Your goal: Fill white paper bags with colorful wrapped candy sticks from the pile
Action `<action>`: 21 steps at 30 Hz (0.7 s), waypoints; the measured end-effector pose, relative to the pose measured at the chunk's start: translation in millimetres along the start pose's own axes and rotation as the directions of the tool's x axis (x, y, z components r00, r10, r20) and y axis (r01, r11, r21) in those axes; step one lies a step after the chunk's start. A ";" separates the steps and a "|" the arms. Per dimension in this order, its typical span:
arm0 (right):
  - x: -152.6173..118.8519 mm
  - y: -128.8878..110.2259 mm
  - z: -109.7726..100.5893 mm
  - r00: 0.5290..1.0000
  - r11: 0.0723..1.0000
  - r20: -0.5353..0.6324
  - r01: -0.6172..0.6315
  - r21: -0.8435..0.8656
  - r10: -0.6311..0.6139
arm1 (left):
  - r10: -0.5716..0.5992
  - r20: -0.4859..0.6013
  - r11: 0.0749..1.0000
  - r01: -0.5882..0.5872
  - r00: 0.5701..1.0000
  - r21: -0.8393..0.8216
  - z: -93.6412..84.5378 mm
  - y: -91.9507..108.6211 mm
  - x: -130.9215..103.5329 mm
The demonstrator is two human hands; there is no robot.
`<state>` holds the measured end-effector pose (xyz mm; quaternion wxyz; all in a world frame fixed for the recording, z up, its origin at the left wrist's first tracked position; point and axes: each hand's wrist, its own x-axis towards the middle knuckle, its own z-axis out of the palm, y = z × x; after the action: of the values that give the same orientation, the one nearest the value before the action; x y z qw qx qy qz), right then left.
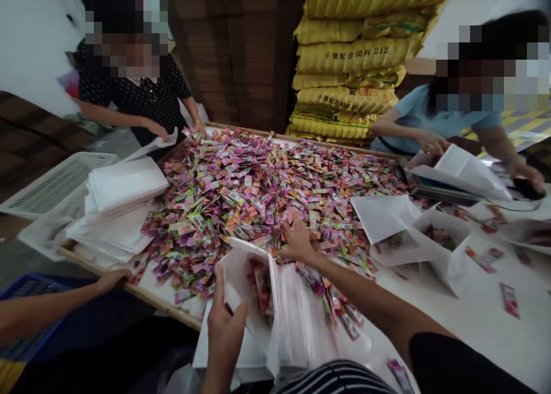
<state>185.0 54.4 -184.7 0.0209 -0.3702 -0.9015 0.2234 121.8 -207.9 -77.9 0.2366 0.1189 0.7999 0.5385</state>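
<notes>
Left hand: this one's (226, 325) got its fingers closed round the left side of a white bag (236, 270), mouth gaping, a few packets visible inside.
That bag: it's tilted, right by the near edge of the surface (469, 319). Some shiny see-through plastic (303, 313) sits just right of it, can't tell if it's one piece with the bag.
Right hand: out over the near side of the packet pile (249, 187), fingers spread pretty wide. Honestly can't tell if the tips are touching a packet.
Packet pile: tons of little pink, purple and green ones, heaped from the far edge almost to the near edge, thinning out toward the right.
Bag stack: a pile of flat white bags (124, 190) near the near left corner, white baskets (55, 182) just past the left edge.
Filled bags: a couple of open white bags (439, 245) on the right half, packets inside at least one, plus a loose packet (510, 300) nearby.
Co-workers: dotted top (138, 107) at the left edge, blue top (447, 130) beyond the right end with another white bag (469, 173), and someone's hand (112, 279) at the near rim.
Behind: stacked yellow sacks (353, 67) past the far edge.
</notes>
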 end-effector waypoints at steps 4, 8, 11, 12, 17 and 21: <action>29.1 -50.0 72.3 0.944 0.928 0.163 0.317 -0.196 -0.288 | -0.134 -0.016 0.991 0.134 0.991 -0.030 -10.4 -12.3 -5.1; 71.6 -50.8 70.0 0.966 0.932 0.160 0.241 -0.269 -0.204 | -0.140 -0.026 0.990 0.140 0.990 -0.032 -6.6 -17.7 -9.1; 92.1 -33.0 56.9 0.981 0.945 0.156 0.154 -0.290 -0.112 | -0.114 0.012 0.993 0.114 0.993 -0.040 -2.1 -18.8 -5.6; 95.1 -28.2 52.8 0.983 0.948 0.147 0.147 -0.282 -0.108 | -0.106 0.036 0.994 0.108 0.994 -0.031 -1.3 -18.6 -3.0; 95.4 -9.9 22.5 0.991 0.988 0.031 0.134 -0.072 -0.133 | -0.044 0.131 0.998 0.037 0.990 0.054 3.6 -8.4 10.8; 96.1 13.3 -25.1 0.987 0.966 -0.140 -0.035 0.255 0.073 | 0.053 0.152 0.992 -0.070 0.987 0.109 22.0 10.2 20.7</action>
<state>129.2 137.5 -179.9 0.1284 -0.4047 -0.8513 0.3082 114.5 -177.0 -80.5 0.2716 0.1965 0.8055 0.4886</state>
